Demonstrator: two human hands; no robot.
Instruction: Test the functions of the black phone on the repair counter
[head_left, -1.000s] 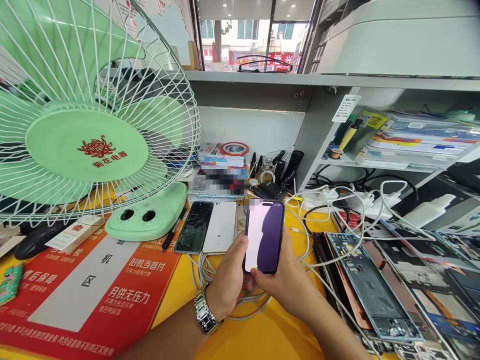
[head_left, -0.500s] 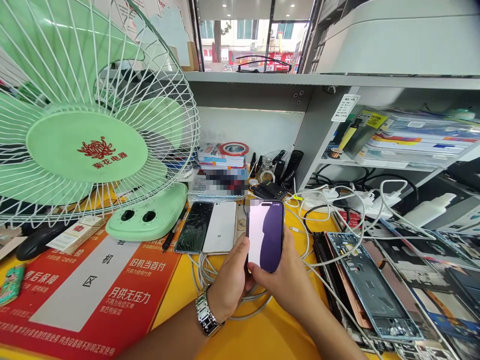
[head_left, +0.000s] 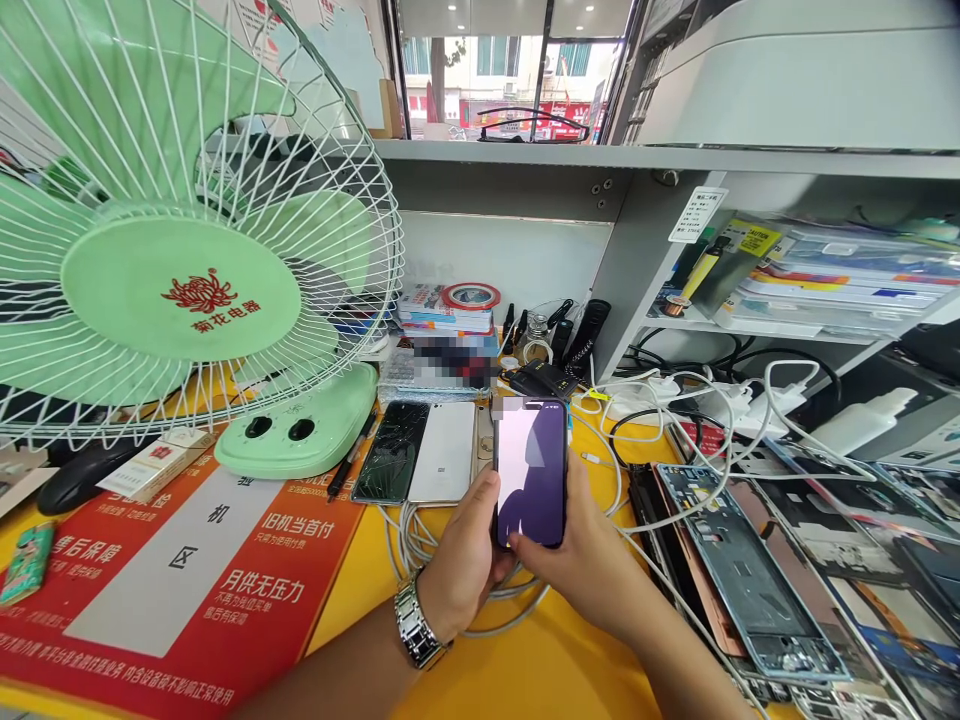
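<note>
though between left hand (head_left: 465, 556) and right hand (head_left: 581, 568), a smartphone (head_left: 530, 472), top corner pixelated

The left hand (head_left: 465, 555) and right hand (head_left: 581, 570) met at lower centre of the frame, both curled closed around a held object. The left forearm (head_left: 322, 680) and right forearm (head_left: 690, 670) angled inward from the bottom edge.

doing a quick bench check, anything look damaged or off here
Yes: the black phone lying just left of the white phone has a shattered screen, with cracks running across the glass, so it stands out as damaged.
</note>
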